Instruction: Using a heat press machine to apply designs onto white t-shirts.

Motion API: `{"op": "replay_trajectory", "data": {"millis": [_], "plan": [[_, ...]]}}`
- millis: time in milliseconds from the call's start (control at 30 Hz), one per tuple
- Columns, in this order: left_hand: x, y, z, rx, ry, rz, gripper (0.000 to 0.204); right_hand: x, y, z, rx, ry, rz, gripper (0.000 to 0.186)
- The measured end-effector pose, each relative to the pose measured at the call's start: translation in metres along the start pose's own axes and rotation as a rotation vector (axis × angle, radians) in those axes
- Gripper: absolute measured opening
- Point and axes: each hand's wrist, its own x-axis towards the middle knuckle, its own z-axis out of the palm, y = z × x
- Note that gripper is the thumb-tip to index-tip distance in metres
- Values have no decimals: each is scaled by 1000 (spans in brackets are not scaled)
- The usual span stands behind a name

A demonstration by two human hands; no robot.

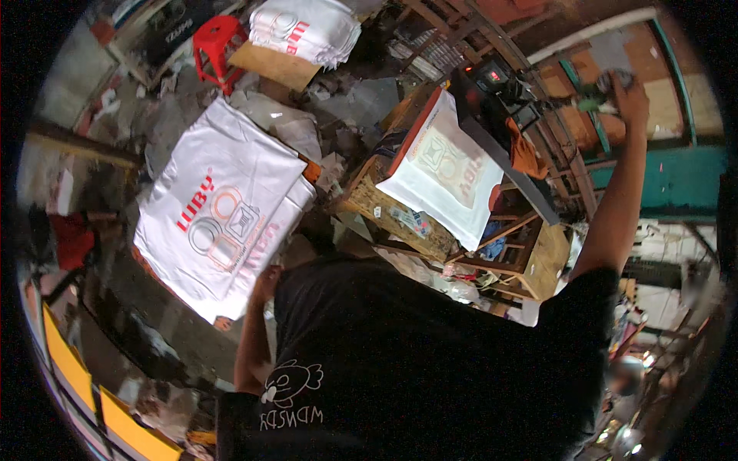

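Observation:
My left hand (267, 283) is low at the right edge of a stack of white fabric sheets (173, 215) printed in red, orange and grey; its fingers are mostly hidden. At the upper right, my arm stretches out and my right hand (632, 100) is closed on a grey, rounded part (607, 79) at the end of a metal fitting. Between my hands, a white printed sheet (469, 215) lies on a press bed, beside a tilted dark plate (530, 196) with an orange cloth (529, 150) and a control box (493, 74) with a red display.
A red stool (217, 50) stands at the back beside another stack of white printed fabric (304, 34). A worn wooden bench (361, 200) supports the press area. Scraps litter the floor (177, 338). Yellow panels (123, 426) are at the lower left, a teal panel (669, 184) at the right.

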Motion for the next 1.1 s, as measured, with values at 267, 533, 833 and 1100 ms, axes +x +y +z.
{"op": "replay_trajectory", "data": {"millis": [267, 533, 833, 1100], "plan": [[22, 120, -12, 332, -285, 25, 48, -137, -43, -33, -79, 74, -221, 61], [56, 178, -13, 102, 6, 187, 39, -228, -117, -68, 47, -247, -70, 55], [76, 180, -48, 84, 128, 136, 34, -289, -182, -73, 107, -455, -149, 52], [84, 175, -64, 142, 109, 83, 30, -304, -192, -59, 27, -695, -136, 58]]}}
